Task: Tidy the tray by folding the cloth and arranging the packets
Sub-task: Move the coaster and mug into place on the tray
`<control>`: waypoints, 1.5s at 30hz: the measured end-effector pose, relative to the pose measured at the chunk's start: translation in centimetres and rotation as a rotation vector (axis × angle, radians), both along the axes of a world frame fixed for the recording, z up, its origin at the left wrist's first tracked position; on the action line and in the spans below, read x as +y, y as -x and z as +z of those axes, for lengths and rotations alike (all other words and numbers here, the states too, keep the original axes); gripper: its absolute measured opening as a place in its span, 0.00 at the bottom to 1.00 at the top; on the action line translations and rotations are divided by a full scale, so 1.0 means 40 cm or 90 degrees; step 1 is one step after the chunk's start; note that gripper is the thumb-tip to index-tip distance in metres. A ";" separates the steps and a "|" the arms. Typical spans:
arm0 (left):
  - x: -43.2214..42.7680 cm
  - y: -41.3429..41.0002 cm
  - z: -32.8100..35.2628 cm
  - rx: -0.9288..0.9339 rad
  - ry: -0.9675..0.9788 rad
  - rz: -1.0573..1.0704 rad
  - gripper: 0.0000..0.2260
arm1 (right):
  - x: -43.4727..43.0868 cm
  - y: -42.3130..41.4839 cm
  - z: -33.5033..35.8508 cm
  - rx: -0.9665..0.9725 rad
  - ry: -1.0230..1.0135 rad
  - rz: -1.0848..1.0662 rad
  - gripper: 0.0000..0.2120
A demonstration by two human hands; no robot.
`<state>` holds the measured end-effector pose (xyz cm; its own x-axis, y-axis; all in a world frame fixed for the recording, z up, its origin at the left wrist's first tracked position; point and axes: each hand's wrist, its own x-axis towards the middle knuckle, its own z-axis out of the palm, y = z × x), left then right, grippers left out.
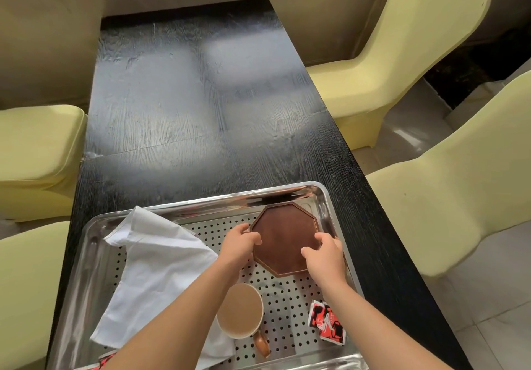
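A perforated steel tray sits at the near end of a black table. A white cloth lies loosely spread over its left half. In the far right corner a brown octagonal wooden plate rests, gripped at its left edge by my left hand and at its near right edge by my right hand. Red-and-black packets lie at the tray's near right. Another red packet peeks out at the near left edge, partly hidden by my left arm.
A mug of milky coffee with a brown handle stands in the tray near the middle, under my left forearm. The black table stretches ahead. Pale yellow chairs flank it on both sides.
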<state>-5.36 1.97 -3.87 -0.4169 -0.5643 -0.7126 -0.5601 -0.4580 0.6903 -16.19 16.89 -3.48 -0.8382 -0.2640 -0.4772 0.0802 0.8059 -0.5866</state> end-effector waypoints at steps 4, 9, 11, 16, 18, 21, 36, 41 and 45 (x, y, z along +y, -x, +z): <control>-0.009 -0.013 -0.002 -0.006 -0.004 -0.002 0.30 | 0.008 -0.012 -0.015 0.002 0.008 0.009 0.22; -0.009 -0.023 0.001 -0.004 -0.021 0.005 0.30 | 0.018 -0.017 -0.015 -0.009 0.015 0.016 0.22; -0.012 -0.035 0.005 -0.003 -0.020 0.011 0.29 | 0.022 -0.017 -0.007 -0.004 0.009 0.025 0.22; -0.026 -0.091 0.033 0.007 0.003 0.032 0.26 | 0.026 -0.034 0.028 0.043 0.027 0.066 0.20; -0.022 -0.126 0.050 0.020 0.007 0.050 0.24 | 0.028 -0.051 0.043 0.033 0.067 0.085 0.19; 0.010 -0.193 0.072 0.031 0.025 0.055 0.18 | 0.042 -0.099 0.074 -0.042 0.157 0.135 0.17; 0.284 -0.566 0.029 -0.168 0.606 -0.284 0.23 | 0.142 -0.350 0.112 -0.042 -0.003 0.328 0.13; 0.295 -0.640 -0.033 -0.344 0.563 -0.444 0.33 | 0.122 -0.360 0.104 -0.045 -0.051 0.316 0.09; 0.300 -0.652 -0.066 -0.371 0.511 -0.469 0.34 | 0.121 -0.377 0.098 -0.058 -0.048 0.295 0.17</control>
